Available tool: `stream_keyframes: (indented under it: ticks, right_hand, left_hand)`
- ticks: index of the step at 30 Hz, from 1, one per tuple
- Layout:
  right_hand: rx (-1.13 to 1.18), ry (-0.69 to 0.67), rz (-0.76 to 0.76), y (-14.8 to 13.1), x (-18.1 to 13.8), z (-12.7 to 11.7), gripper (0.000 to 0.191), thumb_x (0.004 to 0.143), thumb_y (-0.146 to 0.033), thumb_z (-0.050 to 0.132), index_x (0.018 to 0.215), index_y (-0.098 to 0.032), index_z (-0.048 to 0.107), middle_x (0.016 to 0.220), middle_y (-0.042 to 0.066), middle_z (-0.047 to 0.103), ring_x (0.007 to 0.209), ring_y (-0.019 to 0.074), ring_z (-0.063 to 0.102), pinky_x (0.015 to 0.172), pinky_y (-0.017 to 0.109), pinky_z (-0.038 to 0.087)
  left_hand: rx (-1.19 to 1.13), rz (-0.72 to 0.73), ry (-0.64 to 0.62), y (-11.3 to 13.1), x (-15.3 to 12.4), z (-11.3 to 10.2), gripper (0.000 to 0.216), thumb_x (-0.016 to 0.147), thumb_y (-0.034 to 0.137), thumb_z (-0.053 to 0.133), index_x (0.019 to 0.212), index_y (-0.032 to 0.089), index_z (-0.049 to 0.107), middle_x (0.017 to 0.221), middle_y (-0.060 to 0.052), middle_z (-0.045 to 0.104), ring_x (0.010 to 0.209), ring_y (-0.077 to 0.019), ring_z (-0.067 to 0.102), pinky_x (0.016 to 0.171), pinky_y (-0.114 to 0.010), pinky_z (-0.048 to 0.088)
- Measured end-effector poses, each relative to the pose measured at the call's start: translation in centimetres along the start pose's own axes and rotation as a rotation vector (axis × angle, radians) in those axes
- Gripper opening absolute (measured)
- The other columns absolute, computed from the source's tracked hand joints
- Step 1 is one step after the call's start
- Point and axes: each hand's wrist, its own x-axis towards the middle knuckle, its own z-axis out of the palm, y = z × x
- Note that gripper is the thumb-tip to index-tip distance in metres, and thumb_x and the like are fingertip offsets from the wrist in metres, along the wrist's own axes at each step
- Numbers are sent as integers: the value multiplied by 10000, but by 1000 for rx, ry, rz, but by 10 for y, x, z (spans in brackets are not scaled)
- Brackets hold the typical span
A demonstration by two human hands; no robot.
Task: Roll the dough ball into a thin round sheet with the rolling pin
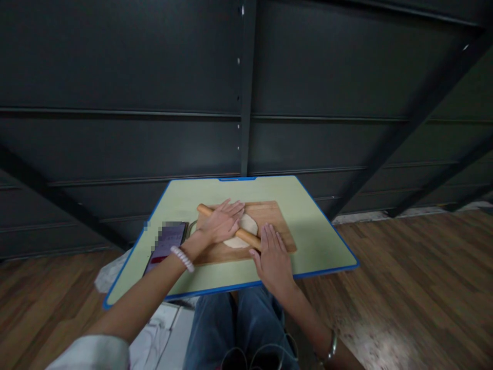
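A wooden rolling pin (248, 238) lies slantwise across a flat, pale round of dough (249, 224). Under the dough is a wooden cutting board (279, 221). My left hand (222, 222) rests flat on the pin's upper left part, its fingers stretched out and pointing away to the right. At the pin's lower right end is my right hand (272, 254), fingers extended and laid flat over that end. Neither hand is wrapped round the pin. Part of the dough is hidden behind the left hand and the pin.
The board lies on a small light green table (311, 221) with a blue edge. A phone (169, 241), partly blurred out, lies left of the board. Dark metal panels (185, 149) stand behind the table. A clear plastic bag (110, 272) is at the lower left.
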Motion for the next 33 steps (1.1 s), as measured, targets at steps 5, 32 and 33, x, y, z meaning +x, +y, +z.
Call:
stream_keyframes:
  ticks: [5,32,33]
  right_hand:
    - [-36,-15,10,19,15,3,534,948,-364,374,1333,-3,455,1399,189,447,1319,275,384,1115,417,263]
    - [99,-300,-299,106,108,19,498,990,-392,173,1366,-210,445,1445,49,421,1386,191,265,1119,436,249]
    - [90,-322,-292,108,114,20,504,989,-397,172,1377,-204,432,1457,53,402,1390,201,254,1119,449,240]
  left_hand:
    - [-7,52,-52,-3,19,-1,508,909,293,250,1336,113,459,1476,-103,362,1399,-195,236,1154,-425,48]
    - [-278,-368,-59,-7,74,16,564,957,432,115,1439,192,284,1497,-64,330,1417,-239,175,1142,-551,40]
    - [-282,-385,-63,-8,76,16,564,957,431,109,1442,196,276,1500,-62,324,1417,-244,173,1135,-570,35]
